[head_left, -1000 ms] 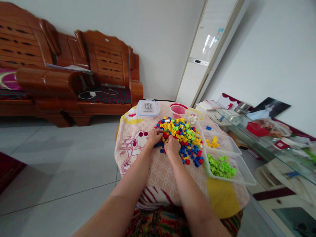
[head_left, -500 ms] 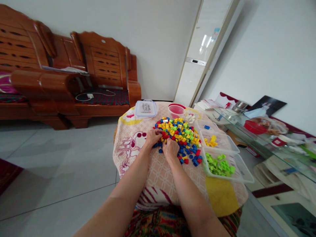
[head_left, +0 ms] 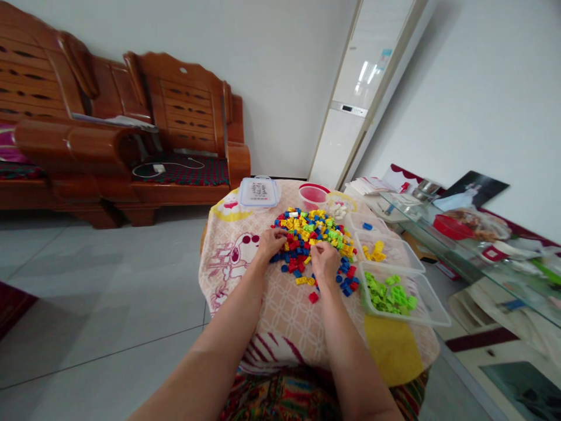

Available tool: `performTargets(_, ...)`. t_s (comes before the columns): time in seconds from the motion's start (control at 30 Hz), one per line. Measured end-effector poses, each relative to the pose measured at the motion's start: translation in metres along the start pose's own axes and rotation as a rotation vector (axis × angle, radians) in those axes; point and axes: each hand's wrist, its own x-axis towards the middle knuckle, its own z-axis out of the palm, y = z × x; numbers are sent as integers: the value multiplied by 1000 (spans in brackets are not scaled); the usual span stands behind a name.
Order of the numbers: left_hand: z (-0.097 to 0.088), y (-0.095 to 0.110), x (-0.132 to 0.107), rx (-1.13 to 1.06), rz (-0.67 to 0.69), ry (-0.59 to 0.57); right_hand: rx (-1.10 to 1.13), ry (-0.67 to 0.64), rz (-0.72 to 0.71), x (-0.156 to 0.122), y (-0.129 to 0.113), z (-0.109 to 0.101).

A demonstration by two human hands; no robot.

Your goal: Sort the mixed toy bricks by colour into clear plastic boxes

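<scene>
A heap of small red, blue, yellow and green bricks (head_left: 315,234) lies on a cloth-covered round table (head_left: 245,275). My left hand (head_left: 272,241) rests with curled fingers on the heap's left edge. My right hand (head_left: 325,260) sits on the near side of the heap, fingers bent down into the bricks; what they hold is hidden. A loose red brick (head_left: 312,297) and yellow bricks (head_left: 302,280) lie just in front of my hands.
Clear tubs stand at the right: green bricks (head_left: 390,292), yellow bricks (head_left: 377,250), a blue brick (head_left: 367,225). A red cup (head_left: 312,195) and a lidded box (head_left: 259,192) stand at the back. Wooden sofa (head_left: 109,140) left, glass shelf (head_left: 464,234) right.
My right hand has slid to the right along the near side of the heap. A few red and yellow bricks now lie uncovered where it was. My left hand stays put.
</scene>
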Motion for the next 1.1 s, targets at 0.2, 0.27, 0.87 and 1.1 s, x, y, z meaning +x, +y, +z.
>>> performTargets(0.2,3,-5,3,-38,17,-4,121,314,165,43,66,-38)
performTargets(0.27,3,-5,3,-52,11,-4,93,425,236,52,81,-48)
performTargets(0.87,0,9,-5,-154,-7,-64,-163,-269,-220,-11,-25,21)
performTargets(1.1,1,11,-7,-194,-8,-80,-282,-279,-217,-11,-29,28)
